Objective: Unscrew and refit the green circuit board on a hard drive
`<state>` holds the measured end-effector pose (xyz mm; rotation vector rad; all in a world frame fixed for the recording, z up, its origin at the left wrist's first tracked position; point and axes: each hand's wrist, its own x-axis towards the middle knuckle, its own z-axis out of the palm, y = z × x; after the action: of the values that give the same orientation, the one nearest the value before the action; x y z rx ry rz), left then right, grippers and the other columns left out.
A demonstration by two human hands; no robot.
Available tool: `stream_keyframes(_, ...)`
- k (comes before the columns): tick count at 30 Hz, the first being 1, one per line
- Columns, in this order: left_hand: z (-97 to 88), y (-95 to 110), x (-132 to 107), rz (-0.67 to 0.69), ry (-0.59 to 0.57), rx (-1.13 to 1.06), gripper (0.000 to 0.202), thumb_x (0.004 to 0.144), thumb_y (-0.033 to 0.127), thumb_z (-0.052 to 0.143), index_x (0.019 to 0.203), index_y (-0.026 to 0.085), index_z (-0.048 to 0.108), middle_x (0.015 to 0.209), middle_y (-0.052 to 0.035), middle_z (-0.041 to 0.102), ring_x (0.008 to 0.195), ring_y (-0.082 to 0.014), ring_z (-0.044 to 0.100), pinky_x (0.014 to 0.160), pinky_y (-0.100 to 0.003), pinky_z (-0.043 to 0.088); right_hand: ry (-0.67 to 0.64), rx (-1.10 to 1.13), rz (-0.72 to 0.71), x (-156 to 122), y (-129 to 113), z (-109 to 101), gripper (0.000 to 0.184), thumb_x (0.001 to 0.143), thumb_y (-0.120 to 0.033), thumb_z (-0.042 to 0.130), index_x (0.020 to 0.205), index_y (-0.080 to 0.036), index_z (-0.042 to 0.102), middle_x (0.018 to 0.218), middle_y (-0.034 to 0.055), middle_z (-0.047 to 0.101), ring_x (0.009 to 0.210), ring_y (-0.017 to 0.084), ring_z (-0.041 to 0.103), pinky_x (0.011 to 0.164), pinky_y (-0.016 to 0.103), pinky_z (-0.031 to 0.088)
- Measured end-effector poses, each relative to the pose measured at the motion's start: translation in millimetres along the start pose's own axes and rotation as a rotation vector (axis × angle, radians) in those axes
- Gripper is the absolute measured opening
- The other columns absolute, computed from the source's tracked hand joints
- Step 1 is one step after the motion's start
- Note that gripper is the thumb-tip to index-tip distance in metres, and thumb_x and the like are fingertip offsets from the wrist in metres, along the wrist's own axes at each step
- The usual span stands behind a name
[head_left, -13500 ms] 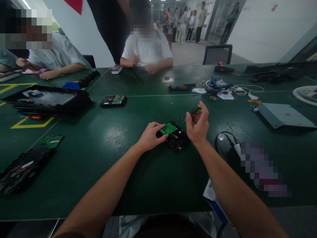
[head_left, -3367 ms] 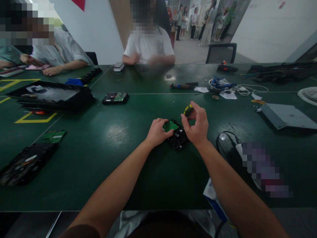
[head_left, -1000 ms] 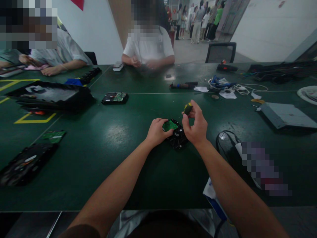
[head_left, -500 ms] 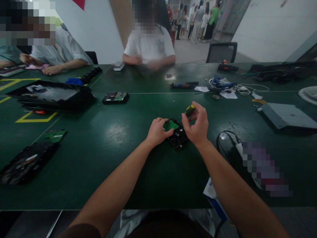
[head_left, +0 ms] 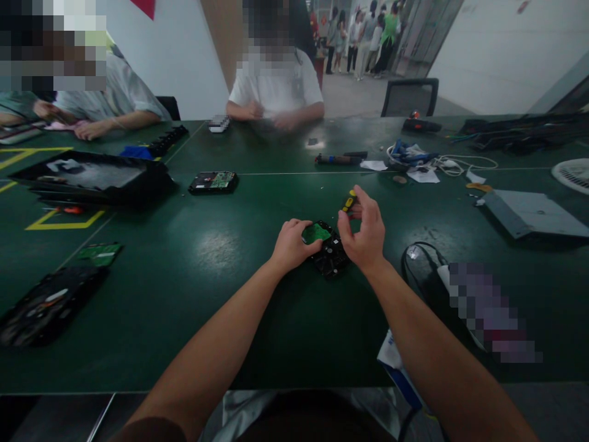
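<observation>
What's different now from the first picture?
The left hand moved right, farther along the green board. The screwdriver tipped left and looks more upright. I can't see anything newly grabbed or let go: the right hand kept the screwdriver. The gray box and white fan stayed put.

Smooth, glossy tabletop (head_left: 184,319), plastic-looking screwdriver handle (head_left: 350,201), metal-looking drive body (head_left: 329,260), dull grey metal box (head_left: 536,213)

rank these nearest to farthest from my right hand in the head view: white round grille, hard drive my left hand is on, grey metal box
1. hard drive: just left of the right hand
2. grey metal box: well to the right
3. white round grille: beyond the box, at the right edge
</observation>
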<state>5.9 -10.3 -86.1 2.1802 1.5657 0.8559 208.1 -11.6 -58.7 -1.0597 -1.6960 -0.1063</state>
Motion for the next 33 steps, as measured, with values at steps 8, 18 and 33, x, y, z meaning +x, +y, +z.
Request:
stream_keyframes(8,-0.7,2.1,-0.9,0.005,0.006,0.004,0.055,0.084,0.042,0.078,0.131,0.016,0.068,0.121,-0.0126,0.068,0.116,-0.0297,0.061,0.104,-0.044,0.051,0.027,0.017,0.01,-0.2,0.8,0.9,0.06,0.097,-0.033,0.061,0.154,-0.031,0.04,0.131,0.0109,0.059,0.091,0.021,0.067,0.07,0.039,0.067)
stream_keyframes(18,0.5,0.7,0.2,-0.007,-0.003,0.007,0.055,0.083,0.043,0.079,0.13,0.017,0.068,0.12,-0.0124,0.068,0.116,-0.0303,0.061,0.103,-0.044,0.051,0.041,-0.018,0.016,0.9,-1.1,-0.4,0.063,0.096,-0.034,0.064,0.154,-0.031,0.04,0.126,0.0115,0.059,0.086,0.022,0.063,0.065,0.041,0.067)
stream_keyframes(33,-0.6,1.2,0.6,0.009,-0.016,0.006,0.057,0.085,0.043,0.077,0.133,0.014,0.067,0.121,-0.0141,0.068,0.118,-0.0308,0.061,0.104,-0.043,0.051,0.029,0.009,0.007,-0.3,-0.1,0.5,0.063,0.097,-0.032,0.06,0.156,-0.03,0.038,0.135,0.0129,0.058,0.09,0.022,0.067,0.07,0.041,0.068)
